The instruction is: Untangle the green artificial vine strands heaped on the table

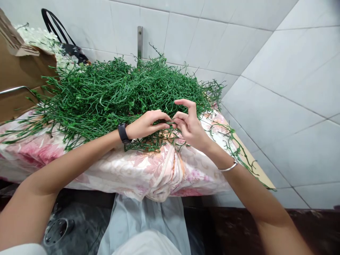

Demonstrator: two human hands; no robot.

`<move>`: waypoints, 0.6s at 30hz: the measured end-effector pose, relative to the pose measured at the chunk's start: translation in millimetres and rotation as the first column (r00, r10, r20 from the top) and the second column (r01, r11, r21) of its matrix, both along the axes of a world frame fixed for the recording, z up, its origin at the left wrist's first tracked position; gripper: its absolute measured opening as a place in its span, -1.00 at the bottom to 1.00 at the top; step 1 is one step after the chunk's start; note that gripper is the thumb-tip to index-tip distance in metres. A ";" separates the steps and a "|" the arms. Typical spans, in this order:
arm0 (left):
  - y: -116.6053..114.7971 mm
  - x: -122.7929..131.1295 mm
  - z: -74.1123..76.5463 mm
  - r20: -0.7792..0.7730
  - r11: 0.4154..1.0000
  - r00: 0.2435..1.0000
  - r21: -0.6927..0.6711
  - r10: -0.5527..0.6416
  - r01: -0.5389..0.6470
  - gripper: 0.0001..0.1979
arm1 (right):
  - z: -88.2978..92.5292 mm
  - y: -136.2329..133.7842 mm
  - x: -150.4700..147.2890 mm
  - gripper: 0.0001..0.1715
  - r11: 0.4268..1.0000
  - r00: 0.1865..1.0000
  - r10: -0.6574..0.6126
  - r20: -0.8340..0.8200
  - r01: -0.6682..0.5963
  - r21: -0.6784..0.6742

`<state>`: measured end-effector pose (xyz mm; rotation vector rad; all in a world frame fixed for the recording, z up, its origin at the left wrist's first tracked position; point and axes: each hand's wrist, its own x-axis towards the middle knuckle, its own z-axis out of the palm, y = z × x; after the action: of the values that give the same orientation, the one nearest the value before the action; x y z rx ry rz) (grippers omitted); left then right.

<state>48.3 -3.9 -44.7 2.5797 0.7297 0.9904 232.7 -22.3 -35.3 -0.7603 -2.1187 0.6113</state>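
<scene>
A large heap of thin green plant stems, which look artificial, covers the table. My left hand, with a dark watch on its wrist, is at the heap's front edge, thumb and fingers pinched together. Against its fingertips is my right hand, also pinching, its index finger raised and bent. Between the fingertips a thin piece of green stem shows, mostly hidden by the fingers. More stems hang below my hands on the flowered cloth.
A cardboard box stands at the left, near white flowers and a dark bag with black handles. A few separate stems lie at the right table edge. Tiled walls close off the back and right.
</scene>
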 end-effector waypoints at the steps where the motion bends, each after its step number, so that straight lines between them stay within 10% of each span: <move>1: -0.1 0.0 -0.2 -0.009 1.000 1.000 0.006 -0.029 0.029 -0.79 | 2.2 -0.3 0.4 -0.52 0.996 0.999 0.031 -0.043 -0.034 -0.081; 12: -16.0 3.8 4.8 0.032 0.919 0.933 -0.163 -0.358 0.359 -0.76 | 15.1 -7.4 -4.2 -0.80 0.767 0.894 0.001 -0.447 -0.288 -0.574; 18: -13.9 7.2 -4.4 0.040 0.898 0.932 -0.256 -0.361 0.359 -0.36 | 24.3 2.7 6.2 -0.75 0.933 0.910 -0.069 -0.408 -0.087 -0.350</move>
<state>55.5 -17.8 -49.1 2.3694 0.3329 0.7142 238.9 -19.6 -10.9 -0.7375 -1.6346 1.0877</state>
